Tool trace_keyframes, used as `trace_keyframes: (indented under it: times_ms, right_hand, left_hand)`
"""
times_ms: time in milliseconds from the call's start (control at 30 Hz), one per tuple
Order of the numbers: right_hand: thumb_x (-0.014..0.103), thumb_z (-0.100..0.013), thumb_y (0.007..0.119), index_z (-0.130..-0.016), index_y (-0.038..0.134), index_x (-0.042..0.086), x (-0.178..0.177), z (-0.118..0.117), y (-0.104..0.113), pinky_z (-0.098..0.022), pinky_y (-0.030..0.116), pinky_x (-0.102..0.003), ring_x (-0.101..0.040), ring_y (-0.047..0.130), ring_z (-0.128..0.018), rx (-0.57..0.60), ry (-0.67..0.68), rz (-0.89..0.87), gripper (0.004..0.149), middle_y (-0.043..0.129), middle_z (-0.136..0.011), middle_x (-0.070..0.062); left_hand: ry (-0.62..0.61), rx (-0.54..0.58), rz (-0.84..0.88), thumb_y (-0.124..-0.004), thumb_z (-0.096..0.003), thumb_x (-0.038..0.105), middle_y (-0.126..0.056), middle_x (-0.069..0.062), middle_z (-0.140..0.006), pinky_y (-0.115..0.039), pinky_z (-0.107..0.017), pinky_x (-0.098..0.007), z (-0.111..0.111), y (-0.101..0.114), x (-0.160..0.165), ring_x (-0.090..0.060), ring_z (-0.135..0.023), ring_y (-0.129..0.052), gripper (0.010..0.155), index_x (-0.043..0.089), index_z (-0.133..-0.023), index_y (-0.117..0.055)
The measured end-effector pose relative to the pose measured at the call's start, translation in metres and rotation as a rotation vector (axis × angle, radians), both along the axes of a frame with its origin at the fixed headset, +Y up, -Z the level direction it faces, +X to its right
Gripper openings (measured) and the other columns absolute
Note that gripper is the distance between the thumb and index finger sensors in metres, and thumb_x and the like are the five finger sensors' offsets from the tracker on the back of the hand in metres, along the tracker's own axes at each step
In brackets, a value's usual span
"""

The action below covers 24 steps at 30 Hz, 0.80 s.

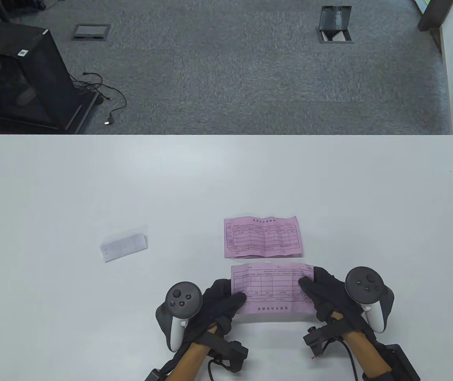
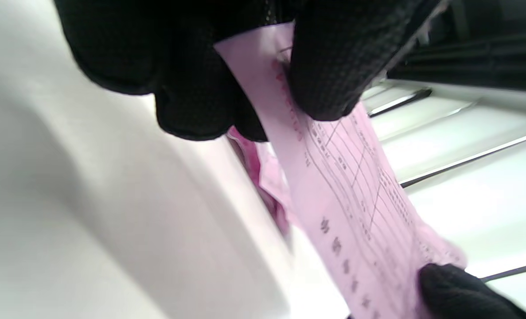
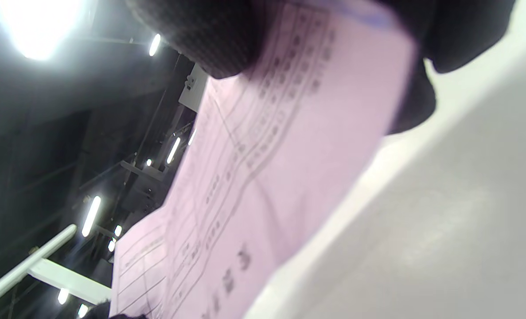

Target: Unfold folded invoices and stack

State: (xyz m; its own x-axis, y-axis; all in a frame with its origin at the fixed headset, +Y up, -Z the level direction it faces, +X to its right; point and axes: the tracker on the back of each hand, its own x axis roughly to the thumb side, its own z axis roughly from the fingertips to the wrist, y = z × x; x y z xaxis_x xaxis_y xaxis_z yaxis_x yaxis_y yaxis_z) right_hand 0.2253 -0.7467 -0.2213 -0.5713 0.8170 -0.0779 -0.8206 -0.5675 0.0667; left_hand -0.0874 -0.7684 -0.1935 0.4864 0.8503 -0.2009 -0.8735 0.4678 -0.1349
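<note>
I hold an unfolded pink invoice (image 1: 272,287) stretched between both hands just above the table's near edge, its print upside down to me. My left hand (image 1: 226,295) pinches its left end, thumb on top; my right hand (image 1: 315,289) pinches its right end. The left wrist view shows thumb and fingers (image 2: 325,66) clamped on the pink invoice (image 2: 356,208); the right wrist view shows the same pink invoice (image 3: 263,168) under a gloved thumb (image 3: 209,35). A second pink invoice (image 1: 263,237) lies unfolded and creased on the table just beyond it. A folded white invoice (image 1: 123,247) lies to the left.
The white table (image 1: 91,178) stretches wide on all sides, its far edge at mid-frame. Beyond it are grey carpet, a black cabinet (image 1: 16,75) at far left and floor boxes (image 1: 334,24).
</note>
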Motion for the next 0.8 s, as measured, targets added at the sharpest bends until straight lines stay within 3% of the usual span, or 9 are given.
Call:
trace_keyframes:
  times_ms: [233, 400, 500, 633, 733, 800]
  right_hand:
    - [0.038, -0.048, 0.074, -0.08, 0.079, 0.013, -0.01, -0.005, -0.01, -0.056, 0.071, -0.053, -0.031, 0.099, -0.053, -0.035, 0.083, 0.323, 0.041, 0.097, -0.061, -0.006]
    - [0.037, -0.048, 0.074, -0.08, 0.079, 0.013, -0.019, -0.008, -0.014, -0.056, 0.071, -0.052, -0.029, 0.098, -0.051, -0.04, 0.135, 0.434, 0.04, 0.097, -0.06, -0.006]
    - [0.037, -0.049, 0.074, -0.08, 0.079, 0.013, -0.021, -0.008, -0.014, -0.056, 0.071, -0.052, -0.029, 0.098, -0.05, -0.04, 0.139, 0.478, 0.04, 0.097, -0.059, -0.006]
    - [0.037, -0.048, 0.074, -0.08, 0.079, 0.013, -0.019, -0.01, -0.014, -0.056, 0.071, -0.052, -0.028, 0.098, -0.048, -0.041, 0.136, 0.508, 0.04, 0.097, -0.057, -0.005]
    - [0.038, -0.048, 0.074, -0.08, 0.079, 0.014, -0.018, -0.011, -0.014, -0.056, 0.071, -0.052, -0.028, 0.098, -0.048, -0.061, 0.131, 0.505, 0.04, 0.097, -0.057, -0.005]
    - [0.04, -0.049, 0.074, -0.082, 0.078, 0.014, -0.016, -0.011, -0.013, -0.056, 0.07, -0.053, -0.029, 0.097, -0.049, -0.078, 0.119, 0.531, 0.043, 0.096, -0.059, -0.006]
  left_hand:
    - [-0.162, -0.019, -0.484, -0.092, -0.0459, 0.037, -0.098, -0.004, -0.065, -0.081, -0.044, -0.044, -0.004, -0.001, 0.018, -0.026, -0.058, -0.095, 0.067, 0.014, -0.102, -0.064]
    - [-0.18, 0.008, -0.74, -0.092, -0.0444, 0.043, -0.094, -0.002, -0.064, -0.079, -0.044, -0.043, -0.003, -0.002, 0.033, -0.023, -0.051, -0.093, 0.08, 0.015, -0.109, -0.053]
    - [-0.198, 0.006, -0.832, -0.092, -0.0435, 0.046, -0.088, -0.005, -0.074, -0.076, -0.05, -0.045, -0.002, -0.001, 0.036, -0.025, -0.058, -0.089, 0.092, 0.016, -0.112, -0.038]
    - [-0.21, -0.004, -0.917, -0.089, -0.045, 0.049, -0.071, -0.009, -0.096, -0.065, -0.065, -0.048, -0.001, -0.001, 0.036, -0.03, -0.079, -0.076, 0.102, 0.023, -0.113, -0.018]
    - [-0.284, -0.031, -0.874, -0.084, -0.0497, 0.048, -0.042, -0.015, -0.118, -0.05, -0.076, -0.057, -0.003, -0.006, 0.034, -0.038, -0.099, -0.053, 0.092, 0.045, -0.11, -0.014]
    - [-0.304, -0.052, -0.843, -0.082, -0.0505, 0.047, -0.034, -0.017, -0.122, -0.044, -0.078, -0.061, -0.005, -0.008, 0.032, -0.041, -0.105, -0.041, 0.075, 0.048, -0.111, -0.038]
